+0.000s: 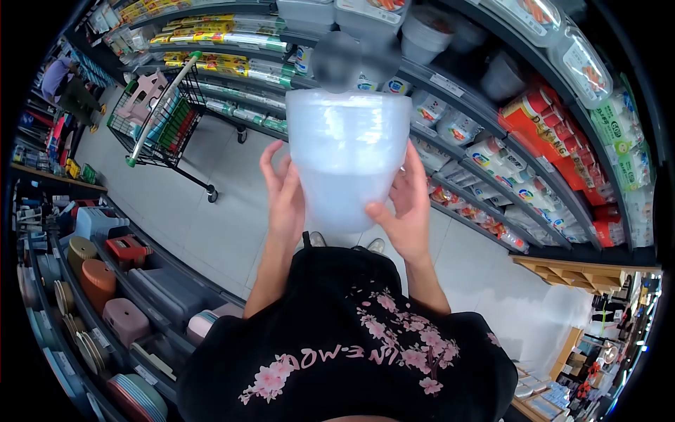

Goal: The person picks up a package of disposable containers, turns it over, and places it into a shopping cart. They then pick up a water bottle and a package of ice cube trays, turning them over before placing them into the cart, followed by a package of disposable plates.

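Both hands gripped the stack of clear tubs (348,151) between them. The left hand (285,200) pressed one wall with its fingers (271,165) spread, and the right hand (406,211) clasped the opposite wall, thumb laid across the narrow end. The stack's wide end reached past the fingertips. Beyond the left fingers, well apart, a shopping cart (165,116) stood on the floor (176,204), and shelves (492,119) of packaged goods ran past the right fingers.

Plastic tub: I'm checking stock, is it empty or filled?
Empty, it seems: the plastic tub is see-through and no contents show inside, as the left hand and right hand hold its sides.
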Tool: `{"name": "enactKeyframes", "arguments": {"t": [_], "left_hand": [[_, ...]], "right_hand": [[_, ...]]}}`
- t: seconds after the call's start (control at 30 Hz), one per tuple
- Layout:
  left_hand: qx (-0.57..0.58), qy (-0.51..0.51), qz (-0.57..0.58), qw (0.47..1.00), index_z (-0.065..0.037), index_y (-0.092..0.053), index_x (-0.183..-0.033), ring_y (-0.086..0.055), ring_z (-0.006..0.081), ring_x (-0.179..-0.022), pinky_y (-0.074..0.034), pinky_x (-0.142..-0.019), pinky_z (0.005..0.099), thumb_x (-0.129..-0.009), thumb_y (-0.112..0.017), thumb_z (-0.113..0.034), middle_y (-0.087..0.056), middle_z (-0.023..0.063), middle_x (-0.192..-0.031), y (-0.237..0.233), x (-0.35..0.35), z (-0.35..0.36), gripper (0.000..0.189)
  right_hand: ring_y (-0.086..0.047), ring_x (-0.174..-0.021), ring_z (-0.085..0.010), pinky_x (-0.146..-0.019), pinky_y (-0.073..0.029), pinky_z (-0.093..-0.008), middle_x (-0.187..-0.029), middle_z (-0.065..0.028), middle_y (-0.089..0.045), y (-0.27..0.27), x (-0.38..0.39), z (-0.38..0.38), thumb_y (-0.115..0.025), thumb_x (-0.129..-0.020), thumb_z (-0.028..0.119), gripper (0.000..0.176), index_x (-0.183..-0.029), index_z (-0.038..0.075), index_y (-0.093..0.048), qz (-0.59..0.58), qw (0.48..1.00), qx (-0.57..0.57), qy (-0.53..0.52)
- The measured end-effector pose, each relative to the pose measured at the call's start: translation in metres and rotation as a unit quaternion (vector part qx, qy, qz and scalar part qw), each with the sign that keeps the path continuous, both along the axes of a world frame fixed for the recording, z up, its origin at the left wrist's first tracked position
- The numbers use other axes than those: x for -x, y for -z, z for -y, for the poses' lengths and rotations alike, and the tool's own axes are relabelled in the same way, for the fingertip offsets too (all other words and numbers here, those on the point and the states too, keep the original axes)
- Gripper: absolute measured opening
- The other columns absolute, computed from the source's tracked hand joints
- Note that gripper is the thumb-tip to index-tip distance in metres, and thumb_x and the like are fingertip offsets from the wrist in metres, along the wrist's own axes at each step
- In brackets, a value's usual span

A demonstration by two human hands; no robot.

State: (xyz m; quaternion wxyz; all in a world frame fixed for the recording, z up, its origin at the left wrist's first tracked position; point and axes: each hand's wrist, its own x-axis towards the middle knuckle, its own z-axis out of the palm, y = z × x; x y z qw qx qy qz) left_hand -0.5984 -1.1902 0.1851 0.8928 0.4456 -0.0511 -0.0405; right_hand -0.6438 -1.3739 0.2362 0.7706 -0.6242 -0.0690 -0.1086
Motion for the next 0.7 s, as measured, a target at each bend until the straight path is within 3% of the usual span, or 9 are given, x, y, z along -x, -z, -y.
{"name": "enactKeyframes", "arguments": {"t": [0.03,0.1,0.13,0.23,0.33,0.4,0.57,0.63,0.7], "left_hand": [[-0.081,-0.067,0.004,0.994,-0.007,-0.028,-0.153,-0.044,0.0242,-0.136,-0.036,-0.113,0.0399,-0.104,-0.047,-0.048,-0.048,0.012,-0.146,0.0,0.0,-0.01,0.066],[-0.029,-0.032,0.008,0.999,-0.007,-0.027,-0.155,-0.042,0.025,-0.139,-0.036,-0.114,0.0434,-0.105,-0.044,-0.05,-0.043,0.012,-0.151,0.001,0.0,-0.032,0.068],[0.025,0.006,0.013,1.0,-0.006,-0.025,-0.157,-0.039,0.0258,-0.142,-0.035,-0.114,0.0468,-0.106,-0.04,-0.051,-0.038,0.012,-0.157,0.003,0.001,-0.043,0.069],[-0.012,-0.026,0.09,0.996,-0.008,-0.025,-0.157,-0.036,0.027,-0.144,-0.032,-0.116,0.0476,-0.105,-0.036,-0.059,-0.038,0.0114,-0.157,0.015,0.011,-0.064,0.074],[0.039,-0.032,0.043,0.998,-0.007,-0.028,-0.156,-0.039,0.0277,-0.142,-0.034,-0.116,0.0472,-0.103,-0.033,-0.065,-0.04,0.0121,-0.155,0.019,0.008,-0.09,0.079],[0.066,-0.055,-0.001,0.996,-0.006,-0.028,-0.156,-0.039,0.0276,-0.142,-0.035,-0.115,0.0462,-0.102,-0.033,-0.067,-0.041,0.0126,-0.154,0.008,0.0,-0.105,0.082],[0.178,-0.065,-0.046,0.981,-0.004,-0.03,-0.155,-0.042,0.0271,-0.14,-0.04,-0.113,0.0448,-0.103,-0.029,-0.065,-0.042,0.0136,-0.152,0.021,-0.013,-0.128,0.08],[0.201,-0.107,-0.024,0.973,-0.002,-0.033,-0.154,-0.042,0.0267,-0.139,-0.036,-0.116,0.0424,-0.093,-0.057,-0.066,-0.04,0.0132,-0.152,0.026,-0.019,-0.131,0.092],[0.188,-0.103,-0.008,0.977,-0.001,-0.033,-0.153,-0.041,0.0266,-0.139,-0.034,-0.116,0.0417,-0.087,-0.063,-0.065,-0.039,0.0131,-0.152,0.029,-0.021,-0.14,0.097]], "right_hand": [[-0.044,-0.138,-0.0314,-0.11,-0.039,-0.0446,-0.155,-0.0226,-0.033,0.001,-0.003,-0.012,-0.088,-0.079,0.025,0.111,-0.158,-0.001,-0.014,0.001,1.0,0.001,-0.003],[-0.046,-0.135,-0.0322,-0.108,-0.041,-0.0454,-0.156,-0.0247,-0.032,0.006,-0.005,-0.037,-0.093,-0.071,0.026,0.126,-0.159,0.0,-0.006,0.111,0.965,0.206,0.114],[-0.046,-0.135,-0.0322,-0.108,-0.041,-0.0454,-0.156,-0.0247,-0.032,0.007,-0.005,-0.049,-0.093,-0.071,0.026,0.126,-0.159,0.0,-0.006,0.109,0.966,0.206,0.11],[-0.05,-0.128,-0.032,-0.106,-0.042,-0.046,-0.154,-0.0261,-0.034,0.006,-0.008,-0.077,-0.095,-0.067,0.027,0.134,-0.159,0.002,0.0,0.151,0.963,0.198,0.104],[-0.051,-0.126,-0.0314,-0.104,-0.043,-0.0456,-0.153,-0.0263,-0.036,0.006,-0.004,-0.099,-0.094,-0.068,0.025,0.131,-0.159,0.003,-0.003,0.168,0.954,0.239,0.063],[-0.051,-0.127,-0.0319,-0.107,-0.04,-0.0462,-0.154,-0.025,-0.036,0.008,-0.005,-0.107,-0.094,-0.068,0.025,0.125,-0.158,0.0,-0.011,0.172,0.971,0.169,0.003],[-0.048,-0.133,-0.0329,-0.112,-0.037,-0.0466,-0.155,-0.0226,-0.036,0.009,-0.011,-0.116,-0.094,-0.069,0.022,0.117,-0.157,0.0,-0.019,0.145,0.975,0.167,-0.025],[-0.046,-0.136,-0.0338,-0.114,-0.035,-0.0469,-0.156,-0.0216,-0.035,0.008,-0.02,-0.118,-0.094,-0.068,0.022,0.117,-0.156,0.0,-0.021,0.121,0.974,0.192,-0.025],[-0.042,-0.141,-0.0327,-0.118,-0.03,-0.046,-0.156,-0.0194,-0.037,0.009,-0.027,-0.118,-0.094,-0.067,0.021,0.113,-0.155,-0.001,-0.027,0.05,0.984,0.131,-0.113]]}}
